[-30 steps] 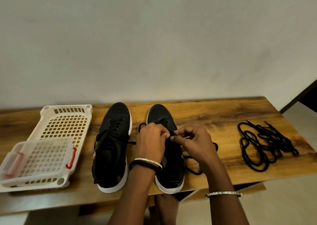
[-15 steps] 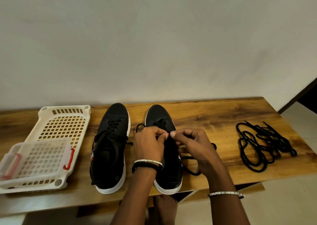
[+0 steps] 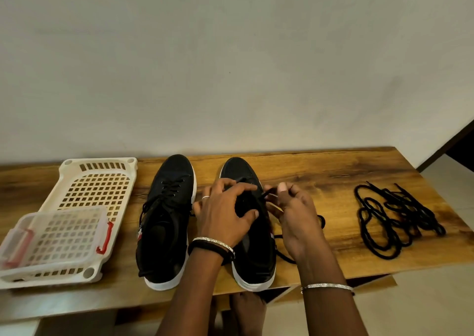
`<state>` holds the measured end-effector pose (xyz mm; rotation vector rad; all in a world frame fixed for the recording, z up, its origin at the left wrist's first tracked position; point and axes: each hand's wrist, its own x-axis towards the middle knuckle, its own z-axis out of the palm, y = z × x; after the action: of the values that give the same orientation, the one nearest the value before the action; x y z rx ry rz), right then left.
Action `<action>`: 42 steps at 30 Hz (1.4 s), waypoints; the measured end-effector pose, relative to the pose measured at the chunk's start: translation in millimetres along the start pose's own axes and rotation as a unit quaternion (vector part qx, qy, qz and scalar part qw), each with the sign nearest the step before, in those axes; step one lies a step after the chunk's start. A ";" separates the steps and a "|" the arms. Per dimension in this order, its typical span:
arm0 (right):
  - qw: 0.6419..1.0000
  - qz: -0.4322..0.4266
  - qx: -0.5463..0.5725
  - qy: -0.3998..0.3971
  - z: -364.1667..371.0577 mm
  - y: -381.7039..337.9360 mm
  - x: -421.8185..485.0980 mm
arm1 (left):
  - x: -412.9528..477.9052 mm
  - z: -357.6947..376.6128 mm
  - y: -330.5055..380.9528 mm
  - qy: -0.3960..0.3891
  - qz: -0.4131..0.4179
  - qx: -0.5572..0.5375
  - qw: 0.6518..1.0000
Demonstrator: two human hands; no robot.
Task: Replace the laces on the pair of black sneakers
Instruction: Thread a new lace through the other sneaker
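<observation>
Since the earlier frame the hands had drawn apart. The left hand (image 3: 225, 212) had spread over the held sneaker (image 3: 252, 266), and the right hand (image 3: 295, 207) had moved off to the right with the old lace (image 3: 283, 257).

Beyond the grip rose a plain pale wall (image 3: 230, 66). Under it lay a wooden table (image 3: 320, 171) with dark grain, and pale floor tiles (image 3: 423, 305) showed past the right edge. Far left of the grip sat a cream slotted basket (image 3: 64, 165), with a clear box (image 3: 56, 233) with red clips resting on its near end. Just left of the grip stood the other sneaker (image 3: 166, 220), black with a white sole, still laced, toe towards the wall. Well to the right of the grip lay a loose pile of spare black laces (image 3: 395, 217).

At the grip, the left hand clasped the held sneaker's upper with bent fingers and thumb. The right hand pinched the old lace beside the eyelets, and its slack trailed on the table under that wrist. Both wrists wore bangles. A small red and white mark on each sneaker's side was too small to read.
</observation>
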<state>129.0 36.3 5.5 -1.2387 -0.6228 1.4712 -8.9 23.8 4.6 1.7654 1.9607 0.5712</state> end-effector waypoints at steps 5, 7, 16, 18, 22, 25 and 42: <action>0.986 -0.036 0.155 0.049 -18.6 -16.4 4.1 | -1.1 -1.5 -2.1 -0.019 -0.013 -0.007 1.000; 0.991 -0.092 0.045 0.086 -31.4 -17.8 6.5 | -1.0 -3.1 -3.1 -0.025 -0.013 -0.014 0.999; 0.834 -0.180 -0.510 -0.106 -31.1 -2.8 4.8 | -1.8 -6.4 -6.7 -0.053 -0.023 -0.045 0.997; 0.890 -0.166 -0.411 -0.105 -31.5 -5.6 3.4 | -1.4 -5.5 -5.8 -0.051 -0.027 -0.048 0.997; 0.990 -0.106 -0.013 -0.097 -27.7 -20.3 -1.8 | -1.7 -4.8 -5.0 -0.048 -0.032 -0.052 0.997; 0.960 -0.043 0.258 -0.096 -36.3 -29.1 -6.1 | -3.0 -5.2 -4.9 -0.053 -0.033 -0.057 0.996; 0.945 -0.124 -0.279 -0.117 -40.6 -14.6 0.5 | -2.3 -7.1 -6.5 -0.068 -0.037 -0.095 0.993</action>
<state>171.9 31.8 4.9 -1.3503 -1.3781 1.2747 -18.0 20.8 6.8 1.5664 1.8092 0.5761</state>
